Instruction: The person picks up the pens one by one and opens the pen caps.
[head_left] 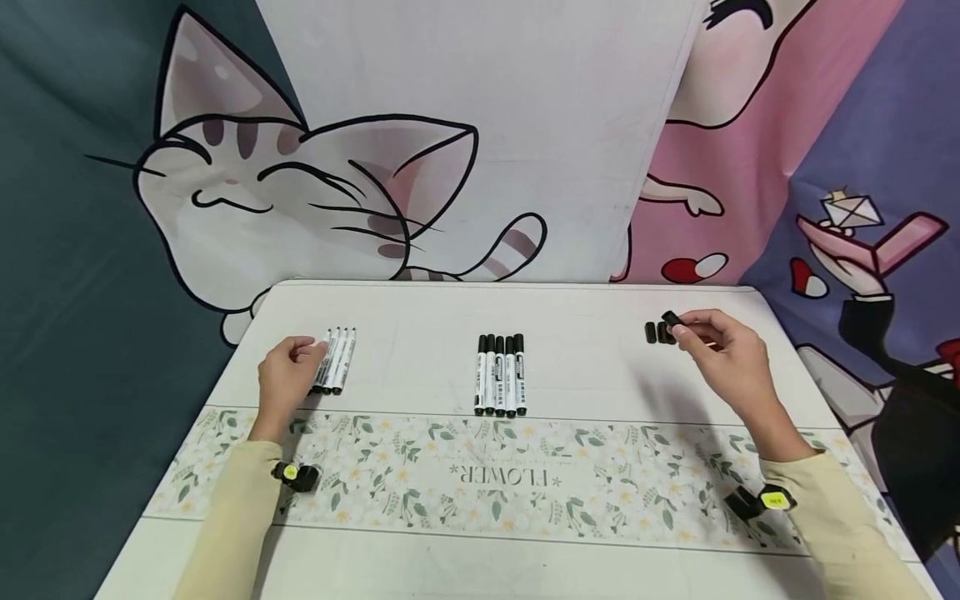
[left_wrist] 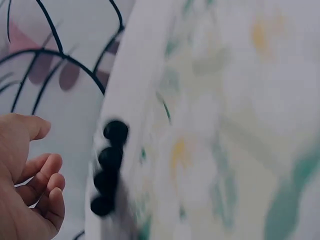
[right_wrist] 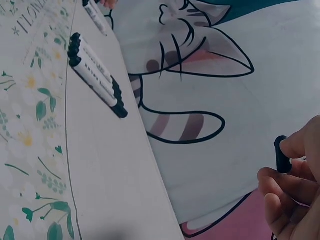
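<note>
On the left of the table lies a row of uncapped white markers, their bare tips toward the back. My left hand hovers beside this row, and in the left wrist view its loosely bent fingers and thumb have a gap with nothing in it. The black ends of those markers show next to the hand. My right hand pinches a black marker cap between thumb and fingertips, above the table at the right. Further black caps stand just left of that hand, partly hidden by it.
Several capped markers lie side by side in the middle of the table. A flower-printed band runs across the table in front of them. Behind the table's back edge hangs a cartoon-printed cloth.
</note>
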